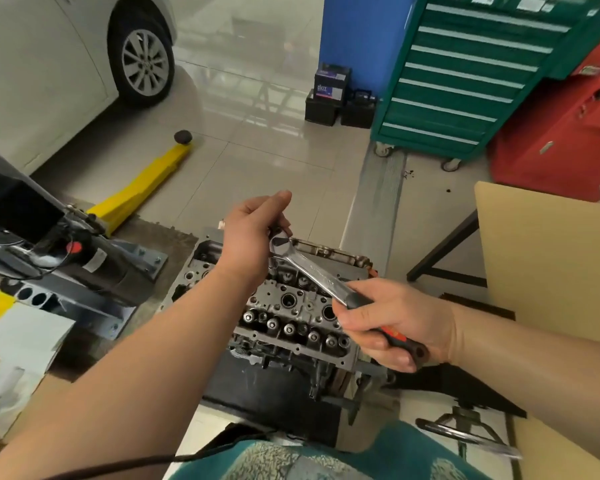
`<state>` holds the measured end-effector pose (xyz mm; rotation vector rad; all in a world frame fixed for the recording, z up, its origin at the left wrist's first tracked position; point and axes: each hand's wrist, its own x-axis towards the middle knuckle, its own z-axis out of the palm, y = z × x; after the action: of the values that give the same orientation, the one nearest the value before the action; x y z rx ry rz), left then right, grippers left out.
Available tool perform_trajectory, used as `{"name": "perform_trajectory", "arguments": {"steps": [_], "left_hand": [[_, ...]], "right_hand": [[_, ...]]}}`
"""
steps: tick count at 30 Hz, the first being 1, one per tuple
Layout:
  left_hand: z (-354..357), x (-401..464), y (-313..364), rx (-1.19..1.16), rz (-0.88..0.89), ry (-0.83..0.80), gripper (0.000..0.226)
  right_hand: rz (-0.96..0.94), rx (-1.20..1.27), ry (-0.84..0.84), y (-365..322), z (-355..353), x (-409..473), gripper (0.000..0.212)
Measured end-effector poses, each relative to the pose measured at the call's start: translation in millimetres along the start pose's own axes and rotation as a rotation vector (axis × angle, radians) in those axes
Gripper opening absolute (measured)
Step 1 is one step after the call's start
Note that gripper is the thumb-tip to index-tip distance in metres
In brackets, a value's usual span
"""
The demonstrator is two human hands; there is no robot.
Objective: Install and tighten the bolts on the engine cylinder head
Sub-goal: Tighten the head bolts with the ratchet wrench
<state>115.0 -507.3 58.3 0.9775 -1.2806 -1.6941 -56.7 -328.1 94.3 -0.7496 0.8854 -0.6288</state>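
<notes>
Below both hands [253, 233] [395, 323], wrench [312, 271] between, cylinder head [291, 317]

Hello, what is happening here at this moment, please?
A person holds an adjustable wrench above an engine cylinder head. The right hand grips its handle, and the left hand pinches its head, perhaps to set the jaw. The wrench is not on any bolt yet.

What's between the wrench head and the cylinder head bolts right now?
Nothing visible. The wrench is held above the cylinder head by the right hand on its handle and the left hand at its head; the bolts lie exposed.
</notes>
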Motion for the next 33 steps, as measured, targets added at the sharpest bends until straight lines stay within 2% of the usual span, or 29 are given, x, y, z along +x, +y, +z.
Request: {"name": "perform_trajectory", "arguments": {"steps": [4,8,10,13,17,19,23,26,29,33], "left_hand": [[-9,3,4,-0.019,-0.016,-0.128,0.042],[-7,4,7,0.008,-0.019,-0.189,0.041],[-10,3,8,0.077,-0.025,-0.252,0.04],[-24,5,12,0.143,-0.033,-0.433,0.042],[-34,12,16,0.214,-0.054,-0.637,0.041],[-34,17,18,0.269,-0.07,-0.695,0.04],[-21,17,27,0.2,-0.138,-0.663,0.035],[-5,19,41,0.146,-0.06,-0.623,0.031],[15,19,58,0.108,0.045,-0.651,0.027],[39,14,55,0.034,-0.044,-0.735,0.02]], "right_hand": [[-0.005,-0.041,0.086,10,20,4,0.022],[0.047,-0.098,0.158,2,22,-1,0.022],[0.11,-0.252,0.226,-10,20,-4,0.022],[0.158,-0.539,0.346,-28,22,-6,0.009],[0.163,-0.981,0.577,-39,27,0,0.014],[0.159,-1.102,0.706,-44,27,2,0.02],[0.132,-1.167,0.804,-58,34,0,0.024],[0.069,-1.147,0.87,-67,36,-11,0.019],[-0.006,-1.177,0.945,-79,32,-35,0.022],[0.03,-1.27,0.986,-79,22,-59,0.015]]}}
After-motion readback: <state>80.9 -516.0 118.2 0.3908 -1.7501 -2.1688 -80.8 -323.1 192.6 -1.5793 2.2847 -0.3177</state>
